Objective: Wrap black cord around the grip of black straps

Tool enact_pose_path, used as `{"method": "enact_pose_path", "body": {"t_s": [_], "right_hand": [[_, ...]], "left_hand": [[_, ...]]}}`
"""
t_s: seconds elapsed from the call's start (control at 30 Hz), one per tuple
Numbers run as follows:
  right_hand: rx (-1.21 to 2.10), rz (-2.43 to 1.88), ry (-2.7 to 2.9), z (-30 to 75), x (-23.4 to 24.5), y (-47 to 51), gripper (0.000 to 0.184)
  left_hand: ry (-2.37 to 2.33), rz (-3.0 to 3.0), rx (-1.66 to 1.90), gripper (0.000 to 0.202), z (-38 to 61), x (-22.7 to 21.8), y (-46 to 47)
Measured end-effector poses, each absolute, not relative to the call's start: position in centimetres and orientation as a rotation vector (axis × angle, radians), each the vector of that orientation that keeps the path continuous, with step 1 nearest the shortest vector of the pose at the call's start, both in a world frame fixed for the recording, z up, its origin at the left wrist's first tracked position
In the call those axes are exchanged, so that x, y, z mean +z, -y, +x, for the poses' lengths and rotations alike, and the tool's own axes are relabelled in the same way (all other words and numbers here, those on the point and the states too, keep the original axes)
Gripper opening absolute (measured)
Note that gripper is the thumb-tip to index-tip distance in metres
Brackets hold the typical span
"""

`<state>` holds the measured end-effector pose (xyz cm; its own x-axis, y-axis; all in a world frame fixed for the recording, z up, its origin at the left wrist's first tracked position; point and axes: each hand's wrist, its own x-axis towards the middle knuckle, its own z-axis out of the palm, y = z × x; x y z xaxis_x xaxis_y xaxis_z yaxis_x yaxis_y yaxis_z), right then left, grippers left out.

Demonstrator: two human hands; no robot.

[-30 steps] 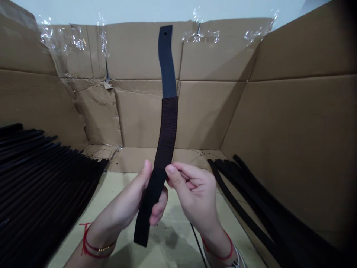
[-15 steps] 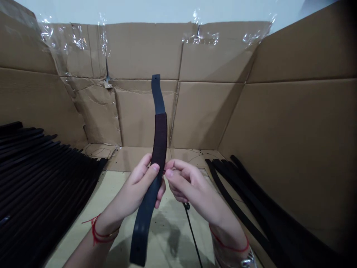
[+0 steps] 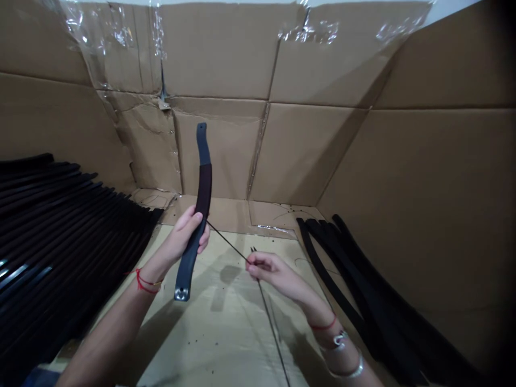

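Note:
A curved dark strip (image 3: 186, 270) with a hole near each end is held upright and slightly tilted. Dark brown winding (image 3: 205, 188) covers its middle part. My left hand (image 3: 185, 230) is closed around the strip at the lower edge of that winding, thumb on the front. From there a thin dark cord (image 3: 228, 242) runs taut down to the right. My right hand (image 3: 278, 275) pinches this cord between thumb and fingertips, apart from the strip. Two small dark points (image 3: 253, 249) stick out above its fingers; what they belong to is hidden. More cord hangs below this hand.
Many dark strips (image 3: 80, 226) lie in a row on the left. Several long black strips (image 3: 346, 274) lie on the right. Taped cardboard walls (image 3: 217, 59) enclose the back and sides. Small dark bits dot the pale work surface (image 3: 226, 333).
My right hand has moved away from the strip, down and right, drawing the cord out taut. My left hand has shifted left with the strip. The view has tilted down a little.

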<state>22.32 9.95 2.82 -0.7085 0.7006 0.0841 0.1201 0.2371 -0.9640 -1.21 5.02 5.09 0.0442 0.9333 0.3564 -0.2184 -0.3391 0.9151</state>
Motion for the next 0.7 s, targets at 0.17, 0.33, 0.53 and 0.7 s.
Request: {"method": "enact_pose_path", "body": {"t_s": [0.17,0.33,0.53,0.7], "right_hand": [[1.457,-0.828,1.766,23.5,2.7,-11.1,0.025],[1.51,-0.808,1.704,18.6,1.6,-11.5,0.03],[1.476,-0.862,1.576,15.9,-3.1,-11.6,0.03],[1.545,-1.001,1.773,17.9,-4.5,-11.6,0.033]], "left_hand": [[-0.932,1.299,1.476,0.029,-2.2,3.0,-4.4],[-0.941,1.301,1.429,0.038,0.2,0.1,-5.7],[-1.015,1.223,1.479,0.039,0.9,-2.5,-6.2],[-1.044,1.146,1.475,0.035,0.5,-3.8,-5.9]]}}
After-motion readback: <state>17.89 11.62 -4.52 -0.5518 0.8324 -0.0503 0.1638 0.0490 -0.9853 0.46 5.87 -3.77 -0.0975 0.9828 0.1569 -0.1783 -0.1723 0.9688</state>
